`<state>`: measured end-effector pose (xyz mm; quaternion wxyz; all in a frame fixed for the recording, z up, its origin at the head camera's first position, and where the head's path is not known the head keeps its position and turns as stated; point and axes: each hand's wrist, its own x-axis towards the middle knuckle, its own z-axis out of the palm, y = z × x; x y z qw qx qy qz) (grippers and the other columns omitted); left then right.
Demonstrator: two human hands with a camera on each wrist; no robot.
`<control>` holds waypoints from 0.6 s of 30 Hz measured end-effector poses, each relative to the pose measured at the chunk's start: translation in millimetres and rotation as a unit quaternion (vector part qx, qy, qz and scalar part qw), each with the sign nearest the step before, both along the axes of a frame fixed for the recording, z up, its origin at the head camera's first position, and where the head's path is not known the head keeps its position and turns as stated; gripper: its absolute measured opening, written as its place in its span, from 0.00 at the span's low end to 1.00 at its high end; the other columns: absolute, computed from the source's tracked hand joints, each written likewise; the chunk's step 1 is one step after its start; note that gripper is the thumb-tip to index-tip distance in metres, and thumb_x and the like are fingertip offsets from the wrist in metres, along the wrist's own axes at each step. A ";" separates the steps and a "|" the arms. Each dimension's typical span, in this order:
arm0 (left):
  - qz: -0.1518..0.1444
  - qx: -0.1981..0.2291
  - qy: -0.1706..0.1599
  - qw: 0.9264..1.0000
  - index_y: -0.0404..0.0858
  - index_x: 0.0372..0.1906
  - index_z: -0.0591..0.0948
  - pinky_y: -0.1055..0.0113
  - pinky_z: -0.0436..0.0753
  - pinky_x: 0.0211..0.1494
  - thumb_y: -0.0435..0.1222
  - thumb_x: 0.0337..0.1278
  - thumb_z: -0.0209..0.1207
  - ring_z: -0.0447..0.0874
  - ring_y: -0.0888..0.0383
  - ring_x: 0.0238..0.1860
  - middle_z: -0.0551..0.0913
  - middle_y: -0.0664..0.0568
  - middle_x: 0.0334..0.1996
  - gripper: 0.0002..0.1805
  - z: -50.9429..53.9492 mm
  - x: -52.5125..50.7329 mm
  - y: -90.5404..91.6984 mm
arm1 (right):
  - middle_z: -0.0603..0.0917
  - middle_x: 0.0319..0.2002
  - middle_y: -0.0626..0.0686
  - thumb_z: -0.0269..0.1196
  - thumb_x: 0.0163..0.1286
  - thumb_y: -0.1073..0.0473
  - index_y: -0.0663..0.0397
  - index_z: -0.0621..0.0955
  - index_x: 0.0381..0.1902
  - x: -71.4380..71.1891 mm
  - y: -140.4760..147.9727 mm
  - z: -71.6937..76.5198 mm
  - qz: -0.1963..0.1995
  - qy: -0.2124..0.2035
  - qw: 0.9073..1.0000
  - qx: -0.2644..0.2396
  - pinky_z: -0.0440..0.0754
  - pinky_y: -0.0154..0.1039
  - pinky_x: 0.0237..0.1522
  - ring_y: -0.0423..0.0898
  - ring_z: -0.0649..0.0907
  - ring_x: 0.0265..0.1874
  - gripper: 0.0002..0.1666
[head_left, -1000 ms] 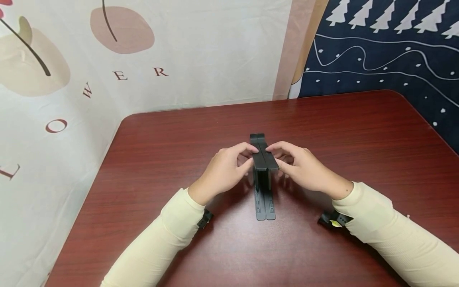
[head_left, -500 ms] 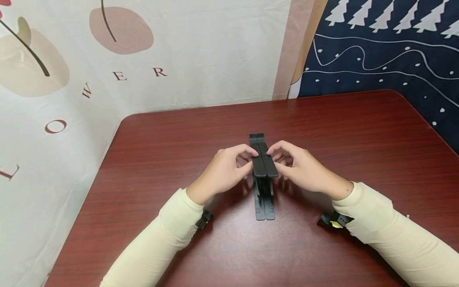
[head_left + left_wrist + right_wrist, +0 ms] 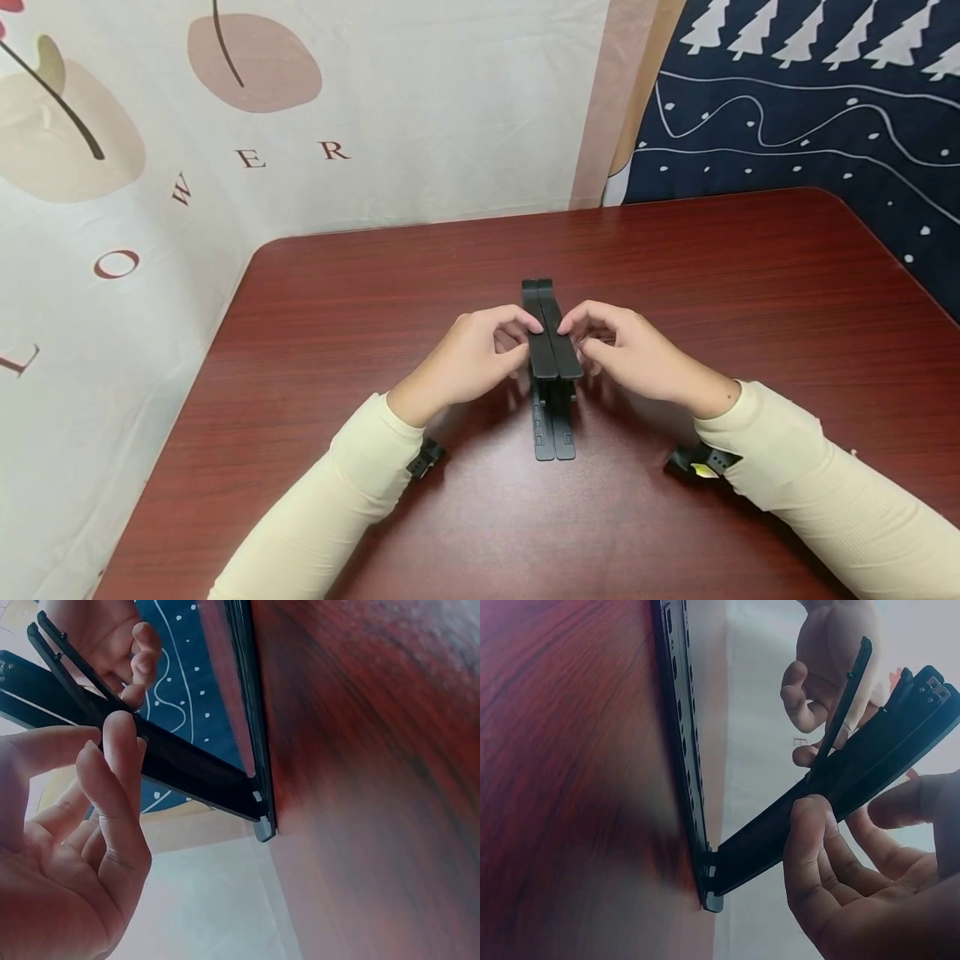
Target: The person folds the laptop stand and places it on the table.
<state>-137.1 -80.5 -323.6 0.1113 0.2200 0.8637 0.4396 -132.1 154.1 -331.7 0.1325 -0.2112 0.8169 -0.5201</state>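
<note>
A black folding laptop stand (image 3: 555, 358) stands on the table, its twin rails side by side. Its base rails (image 3: 553, 446) lie flat while the upper arms slope up from the far hinge. My left hand (image 3: 476, 354) pinches the left upper arm between fingers and thumb. On the opposite side, my right hand (image 3: 633, 354) has its fingertips at the right upper arm, the index finger on its top edge. In the wrist views, thin support struts (image 3: 847, 697) stick out from the arms, clear of the slotted base rail (image 3: 681, 712).
The reddish-brown wooden table (image 3: 337, 333) carries the stand near its middle. A pale printed cloth (image 3: 450, 125) hangs behind it, and a dark blue cloth with white trees (image 3: 787, 117) hangs at the right. Dark straps (image 3: 427, 458) sit at both wrists.
The stand's upper arms have tilted down, their near ends coming lower and closer to me. Both hands have shifted slightly downward with them. The base rails have stayed in place.
</note>
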 end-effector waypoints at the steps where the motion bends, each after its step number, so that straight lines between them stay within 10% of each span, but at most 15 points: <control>1: -0.002 -0.001 0.000 1.000 0.44 0.48 0.82 0.68 0.80 0.32 0.31 0.60 0.57 0.88 0.54 0.28 0.86 0.55 0.33 0.12 0.1 -0.1 -0.4 | 0.78 0.30 0.58 0.50 0.69 0.73 0.58 0.78 0.47 0.0 0.0 0.0 -0.002 -0.003 1.000 0.001 0.82 0.43 0.32 0.49 0.80 0.27 0.14; 18: -0.055 -0.085 0.016 0.995 0.46 0.46 0.82 0.70 0.82 0.38 0.31 0.59 0.63 0.84 0.67 0.29 0.87 0.58 0.34 0.12 1.2 -0.1 -4.1 | 0.84 0.34 0.55 0.60 0.69 0.66 0.57 0.80 0.43 1.6 -2.4 -3.4 0.012 -0.025 0.999 0.033 0.85 0.45 0.32 0.54 0.84 0.27 0.06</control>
